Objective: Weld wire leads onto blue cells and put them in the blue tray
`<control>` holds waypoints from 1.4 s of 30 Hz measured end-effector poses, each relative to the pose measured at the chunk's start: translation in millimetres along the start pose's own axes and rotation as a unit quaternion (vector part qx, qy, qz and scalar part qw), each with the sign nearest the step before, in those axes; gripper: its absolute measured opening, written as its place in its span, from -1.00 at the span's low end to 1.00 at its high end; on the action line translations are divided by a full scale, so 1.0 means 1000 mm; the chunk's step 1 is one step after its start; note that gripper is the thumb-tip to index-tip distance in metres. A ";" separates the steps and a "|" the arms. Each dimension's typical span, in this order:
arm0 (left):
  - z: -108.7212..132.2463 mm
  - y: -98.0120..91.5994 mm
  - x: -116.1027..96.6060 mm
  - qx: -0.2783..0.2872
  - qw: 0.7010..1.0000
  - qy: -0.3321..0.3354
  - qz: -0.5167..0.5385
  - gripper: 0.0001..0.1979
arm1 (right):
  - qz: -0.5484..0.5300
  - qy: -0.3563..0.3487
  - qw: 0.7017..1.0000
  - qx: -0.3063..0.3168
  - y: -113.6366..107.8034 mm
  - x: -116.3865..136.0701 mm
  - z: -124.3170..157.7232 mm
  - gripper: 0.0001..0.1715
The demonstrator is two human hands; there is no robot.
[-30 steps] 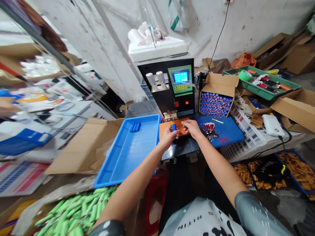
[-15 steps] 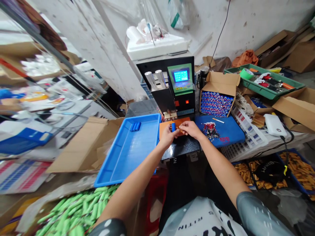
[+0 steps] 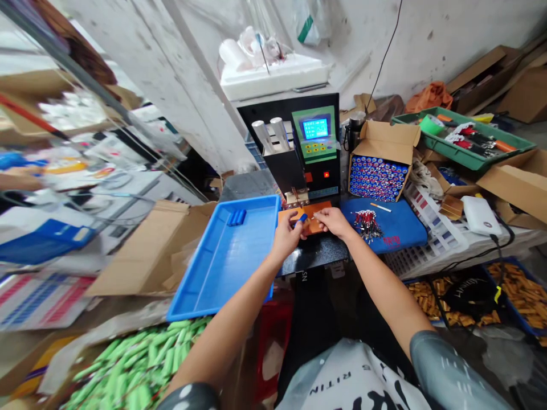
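My left hand [image 3: 289,232] is closed round a blue cylindrical battery cell [image 3: 303,218], which is tilted over the orange plate [image 3: 318,226]. Just to its right, my right hand [image 3: 333,221] has its fingertips pinched together above the same plate. What those fingertips hold, if anything, is too small to make out. Behind both hands stands a black spot welding machine [image 3: 282,171] with a lit screen [image 3: 315,128]. Its electrode block [image 3: 297,198] sits just beyond the cell.
Several blue cells [image 3: 236,217] lie in the blue tray [image 3: 213,273] at left. On a blue mat [image 3: 401,228] are a pile of red and black wire leads [image 3: 368,225] and a cigarette [image 3: 380,207]. A cardboard box [image 3: 387,135] holds many cells. Green packs [image 3: 128,370] lie lower left.
The cell in my left hand has gone from upright to tilted, and that hand has shifted slightly left. My right hand has drawn a little to the right, away from the cell.
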State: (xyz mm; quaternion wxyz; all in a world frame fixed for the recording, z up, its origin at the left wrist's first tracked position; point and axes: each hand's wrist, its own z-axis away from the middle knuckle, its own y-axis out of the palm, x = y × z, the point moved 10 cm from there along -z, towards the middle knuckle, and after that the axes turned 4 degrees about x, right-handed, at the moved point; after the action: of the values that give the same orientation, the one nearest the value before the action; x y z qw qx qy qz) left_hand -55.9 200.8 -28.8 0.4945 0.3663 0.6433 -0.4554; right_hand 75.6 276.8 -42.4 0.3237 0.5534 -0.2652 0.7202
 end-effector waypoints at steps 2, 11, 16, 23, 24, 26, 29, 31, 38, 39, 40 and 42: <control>0.001 -0.011 -0.009 -0.049 0.991 0.025 -0.123 -0.66 | -0.022 0.005 1.000 -0.008 -0.001 0.000 -0.001 -0.68; -0.020 -0.010 -0.030 -0.020 0.936 0.057 -0.346 -0.87 | -0.058 0.018 0.998 -0.011 -0.001 -0.006 -0.005 -0.70; -0.026 -0.010 -0.030 -0.021 0.949 0.046 -0.312 -0.79 | -0.048 0.014 0.999 -0.014 -0.001 -0.006 -0.005 -0.69; -0.028 -0.007 -0.022 -0.021 0.968 0.047 -0.244 -0.68 | -0.038 0.029 0.999 -0.016 0.003 -0.003 -0.003 -0.74; -0.028 -0.006 -0.022 -0.020 0.970 0.051 -0.239 -0.66 | -0.038 0.029 0.999 -0.018 0.003 -0.003 -0.003 -0.74; -0.027 -0.006 -0.021 -0.016 0.973 0.056 -0.221 -0.64 | -0.037 0.025 0.999 -0.020 0.004 -0.001 -0.002 -0.75; -0.024 -0.008 -0.019 -0.007 0.980 0.063 -0.190 -0.61 | -0.026 0.023 0.999 -0.020 0.004 0.000 -0.002 -0.76; -0.023 -0.010 -0.016 0.002 0.985 0.061 -0.162 -0.61 | -0.015 0.026 0.999 -0.021 0.004 0.000 -0.001 -0.75; -0.022 -0.008 -0.003 0.026 0.993 0.042 -0.104 -0.67 | -0.001 0.032 0.999 -0.022 0.003 -0.002 -0.002 -0.75; -0.023 -0.008 -0.005 0.025 0.992 0.051 -0.113 -0.68 | -0.006 0.031 0.999 -0.022 0.003 -0.002 -0.002 -0.75; -0.023 -0.007 -0.007 0.022 0.990 0.063 -0.126 -0.68 | -0.011 0.030 0.999 -0.021 0.003 -0.002 -0.003 -0.75; -0.024 -0.006 -0.012 0.021 0.985 0.086 -0.151 -0.65 | -0.027 0.029 0.999 -0.020 0.003 -0.002 -0.004 -0.74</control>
State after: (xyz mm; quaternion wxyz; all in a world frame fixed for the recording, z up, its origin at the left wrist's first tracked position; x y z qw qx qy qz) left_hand -65.5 221.9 -13.5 0.3552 0.3126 0.7216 -0.5053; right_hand 71.7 277.5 -45.7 0.3616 0.5325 -0.2552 0.7215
